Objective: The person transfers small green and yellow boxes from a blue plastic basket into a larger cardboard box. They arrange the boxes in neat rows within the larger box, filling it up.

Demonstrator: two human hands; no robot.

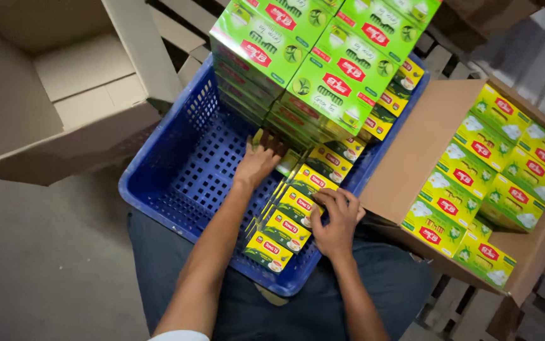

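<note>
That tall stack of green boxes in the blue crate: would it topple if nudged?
Probably. The green stack rises well above the crate rim, so little braces it. The boxes look like light cardboard, likely sliding easily. The left hand rests near its base.

Bare forearms, bare left hand [257,163]; bare right hand [335,221]; white sleeve edge, blue jeans

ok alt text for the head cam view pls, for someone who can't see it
Seen from above, a person's left hand and right hand press on a row of yellow-green boxes standing in a blue plastic crate. Taller stacks of green boxes fill the crate's far end. An open cardboard carton of similar boxes lies on the right.
</note>
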